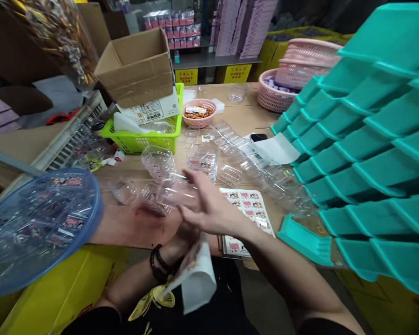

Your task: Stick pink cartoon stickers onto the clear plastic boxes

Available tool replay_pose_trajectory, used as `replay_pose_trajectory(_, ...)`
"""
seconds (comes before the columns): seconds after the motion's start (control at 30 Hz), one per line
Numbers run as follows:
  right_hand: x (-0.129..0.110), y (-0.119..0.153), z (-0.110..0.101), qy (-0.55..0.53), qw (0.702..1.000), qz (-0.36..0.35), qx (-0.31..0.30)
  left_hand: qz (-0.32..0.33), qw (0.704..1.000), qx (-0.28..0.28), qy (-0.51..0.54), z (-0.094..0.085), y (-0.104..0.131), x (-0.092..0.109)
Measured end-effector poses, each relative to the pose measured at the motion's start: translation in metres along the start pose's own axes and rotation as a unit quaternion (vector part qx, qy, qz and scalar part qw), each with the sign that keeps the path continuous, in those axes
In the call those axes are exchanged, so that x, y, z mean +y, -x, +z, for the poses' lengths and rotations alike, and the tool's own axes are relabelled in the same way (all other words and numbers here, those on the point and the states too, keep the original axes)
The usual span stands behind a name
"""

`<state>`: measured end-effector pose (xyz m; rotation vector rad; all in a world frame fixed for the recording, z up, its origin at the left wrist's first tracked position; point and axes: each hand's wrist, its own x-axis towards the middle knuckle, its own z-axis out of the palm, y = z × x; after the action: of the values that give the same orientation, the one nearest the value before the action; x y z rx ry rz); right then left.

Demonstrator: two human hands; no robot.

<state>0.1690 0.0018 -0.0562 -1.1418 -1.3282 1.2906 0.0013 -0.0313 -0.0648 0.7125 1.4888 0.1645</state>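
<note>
My right hand (212, 207) is closed around a clear plastic box (176, 190), with fingers and thumb on its right end. Below it, my left hand (185, 235) is partly hidden behind the right; it appears closed on a curled sticker sheet (197, 277) that hangs toward my lap. A flat sheet of printed stickers (253, 209) lies on the table by my right forearm. Just beyond the held box stand nested clear boxes (157, 160) and another clear stack (202, 158) with a printed label. More clear boxes (150, 197) lie under and left of my hands.
A blue round tub (97, 204) of labelled packs stands at left. Behind it are a green basket (139, 142) and a cardboard box (134, 70). A small pink basket (199, 122) holds brown items. Stacked teal trays (377, 153) rise at right, near one loose teal tray (305, 239).
</note>
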Motion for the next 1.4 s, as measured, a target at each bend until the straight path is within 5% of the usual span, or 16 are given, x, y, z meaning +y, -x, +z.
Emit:
replay_pose_trajectory(0.13,-0.001,-0.058,0.067,0.093,0.990,-0.004,-0.105,0.069,0.988,0.103,-0.095,-0.013,-0.001,-0.012)
replay_pose_trajectory(0.23,0.003,-0.071,0.086,0.131,0.980,0.011,-0.148,0.116,0.975,0.164,-0.099,-0.020,-0.007,-0.016)
replay_pose_trajectory(0.43,-0.004,-0.009,0.020,0.125,0.987,0.073,-0.061,0.159,0.968,0.174,-0.087,-0.012,-0.015,-0.013)
replay_pose_trajectory(0.5,0.004,0.024,0.001,0.124,0.975,0.151,-0.109,0.179,0.966,0.164,-0.083,-0.002,-0.015,-0.006)
replay_pose_trajectory(0.6,0.029,0.063,-0.009,0.004,0.949,0.256,-0.184,0.177,0.977,0.110,-0.034,0.009,-0.015,0.008)
replay_pose_trajectory(0.77,0.054,0.088,-0.016,-0.164,0.932,0.312,-0.085,0.004,0.991,-0.131,0.006,0.007,-0.015,0.026)
replay_pose_trajectory(0.83,0.052,0.089,-0.020,-0.182,0.931,0.306,-0.074,-0.019,0.990,-0.135,-0.021,0.005,-0.017,0.027)
replay_pose_trajectory(0.97,0.045,0.089,-0.021,-0.126,0.949,0.285,0.048,0.014,0.993,-0.107,-0.051,0.005,-0.021,0.022)
replay_pose_trajectory(1.13,0.044,0.093,-0.011,-0.074,0.960,0.253,0.095,0.048,0.991,-0.085,-0.093,0.007,-0.027,0.017)
replay_pose_trajectory(1.27,0.048,0.106,-0.005,0.152,0.975,0.089,0.136,0.040,0.994,-0.059,-0.081,0.008,-0.027,0.014)
replay_pose_trajectory(1.4,0.059,0.111,-0.008,0.259,0.955,-0.024,0.143,-0.005,0.987,-0.158,-0.040,0.006,-0.025,0.014)
